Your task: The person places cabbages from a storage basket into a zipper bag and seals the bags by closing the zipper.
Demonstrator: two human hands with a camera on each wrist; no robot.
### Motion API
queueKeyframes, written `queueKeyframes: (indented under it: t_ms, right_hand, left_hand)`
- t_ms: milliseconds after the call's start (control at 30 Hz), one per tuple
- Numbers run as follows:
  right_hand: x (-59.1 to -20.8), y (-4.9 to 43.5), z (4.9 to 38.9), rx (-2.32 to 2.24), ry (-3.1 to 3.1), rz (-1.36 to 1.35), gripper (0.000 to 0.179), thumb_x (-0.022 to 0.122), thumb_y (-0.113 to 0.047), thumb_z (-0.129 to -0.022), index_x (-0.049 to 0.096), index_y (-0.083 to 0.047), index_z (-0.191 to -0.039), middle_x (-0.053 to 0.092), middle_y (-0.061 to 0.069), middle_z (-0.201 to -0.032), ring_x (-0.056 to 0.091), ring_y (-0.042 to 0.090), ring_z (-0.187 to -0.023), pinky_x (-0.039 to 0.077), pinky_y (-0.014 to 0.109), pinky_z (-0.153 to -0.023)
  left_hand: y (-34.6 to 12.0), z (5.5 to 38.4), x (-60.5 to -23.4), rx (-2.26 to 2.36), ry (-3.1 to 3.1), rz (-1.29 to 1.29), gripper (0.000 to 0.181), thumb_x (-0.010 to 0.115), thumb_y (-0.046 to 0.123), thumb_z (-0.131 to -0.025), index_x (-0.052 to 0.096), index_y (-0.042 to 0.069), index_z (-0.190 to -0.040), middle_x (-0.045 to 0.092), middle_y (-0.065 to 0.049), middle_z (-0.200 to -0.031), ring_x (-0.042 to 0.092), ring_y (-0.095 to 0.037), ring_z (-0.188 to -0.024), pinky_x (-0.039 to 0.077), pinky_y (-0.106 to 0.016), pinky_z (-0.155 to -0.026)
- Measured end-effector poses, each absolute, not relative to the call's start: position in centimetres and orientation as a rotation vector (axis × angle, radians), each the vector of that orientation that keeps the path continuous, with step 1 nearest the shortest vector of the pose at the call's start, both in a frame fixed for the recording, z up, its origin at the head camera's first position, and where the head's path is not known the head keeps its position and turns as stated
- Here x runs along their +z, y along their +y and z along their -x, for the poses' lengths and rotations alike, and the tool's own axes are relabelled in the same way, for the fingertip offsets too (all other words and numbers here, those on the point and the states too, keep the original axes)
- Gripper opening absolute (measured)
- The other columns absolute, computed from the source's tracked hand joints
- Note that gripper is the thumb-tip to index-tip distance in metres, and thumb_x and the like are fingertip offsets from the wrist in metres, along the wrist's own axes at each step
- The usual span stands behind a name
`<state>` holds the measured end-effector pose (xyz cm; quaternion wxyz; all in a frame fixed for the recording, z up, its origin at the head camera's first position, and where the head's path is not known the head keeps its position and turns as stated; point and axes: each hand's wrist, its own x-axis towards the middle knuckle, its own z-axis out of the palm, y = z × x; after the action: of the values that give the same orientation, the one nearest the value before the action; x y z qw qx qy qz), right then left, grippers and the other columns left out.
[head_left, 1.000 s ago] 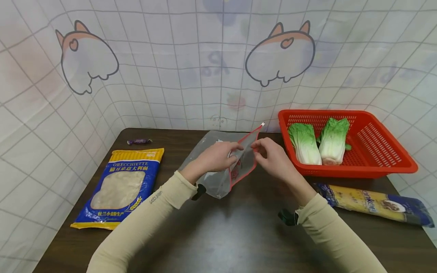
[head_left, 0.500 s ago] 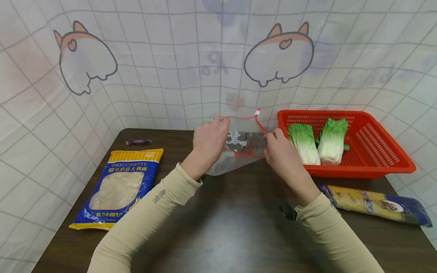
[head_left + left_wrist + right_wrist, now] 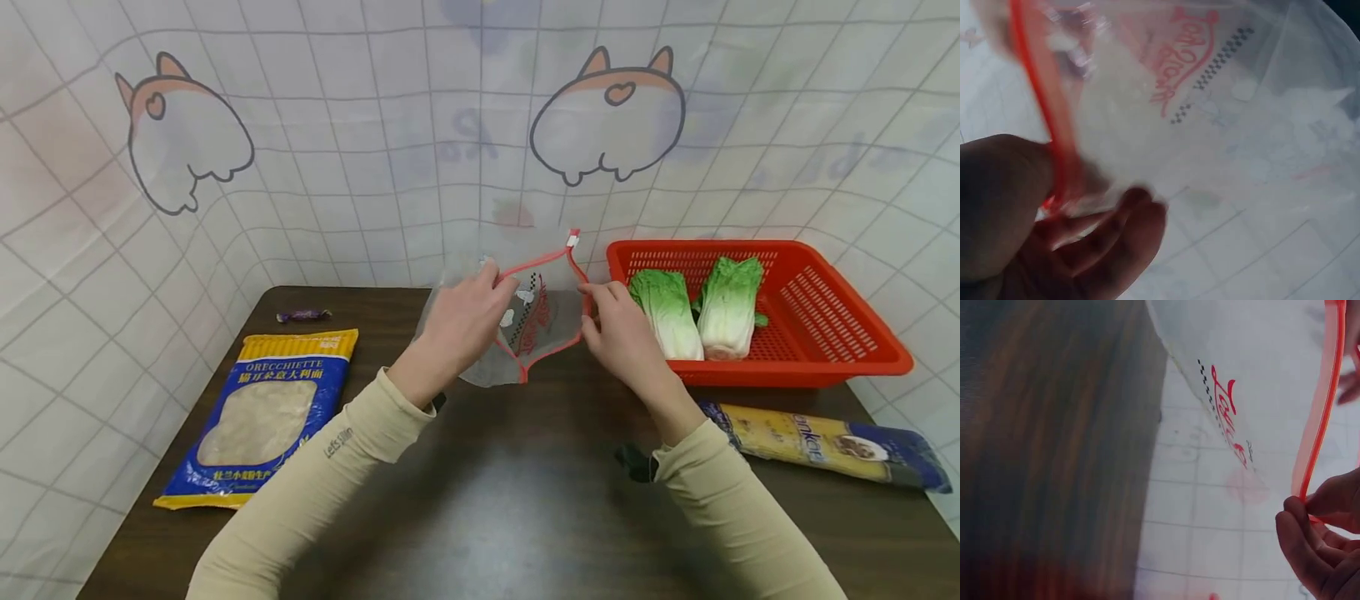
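Note:
A clear zip bag point(image 3: 555, 321) with red edging and red print is held up above the back of the table, its mouth spread apart. My left hand point(image 3: 465, 321) pinches one side of the red rim; in the left wrist view the thumb and fingers point(image 3: 1138, 240) close over it. On the opposite side, my right hand point(image 3: 626, 329) pinches the rim, and the right wrist view has the red zip strip point(image 3: 1322, 419) running up from the fingertips. A white slider point(image 3: 573, 240) sits at the bag's far corner. The left hand hides part of the bag.
A blue and yellow orecchiette pack point(image 3: 258, 417) lies at left, with a purple wrapped candy point(image 3: 303, 316) behind it. At right a red basket point(image 3: 810, 377) holds two Chinese cabbages point(image 3: 663, 312). A long pasta pack point(image 3: 832, 446) lies before it. A tiled-pattern sheet point(image 3: 337, 167) hangs behind.
The bag has been lifted and turned, and its mouth has been pulled wide. My left hand moved up and left to the rim; my right hand moved slightly right with the other side.

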<state>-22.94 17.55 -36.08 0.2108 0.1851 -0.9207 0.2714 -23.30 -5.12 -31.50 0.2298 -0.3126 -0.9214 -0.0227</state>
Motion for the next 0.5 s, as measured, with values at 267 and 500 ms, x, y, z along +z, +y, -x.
queueKeyframes:
  t_ms: [267,500]
  right_hand:
    - [-37.5,17.1,23.2,0.913,-2.557,-0.459,0.044,0.063,-0.001,-0.088,0.054,0.009,-0.131,0.052,0.021,-0.104,0.062,0.028,-0.08,0.055,0.041,-0.068]
    - [-37.3,16.7,22.9,0.825,-2.578,-0.482,0.049,0.064,0.0,-0.087,0.052,0.011,-0.133,0.05,0.022,-0.107,0.055,0.027,-0.077,0.052,0.039,-0.066]
  left_hand:
    - [-6.3,23.2,-31.9,-0.247,-3.019,0.834,0.051,0.07,0.01,-0.088,0.045,0.008,-0.132,0.054,-0.014,-0.113,0.06,-0.027,-0.074,0.051,-0.039,-0.06]
    - [-5.9,22.9,-33.0,-0.117,-2.802,0.596,0.024,0.056,-0.004,-0.09,0.049,0.004,-0.112,0.054,-0.014,-0.097,0.059,-0.031,-0.066,0.052,-0.042,-0.049]
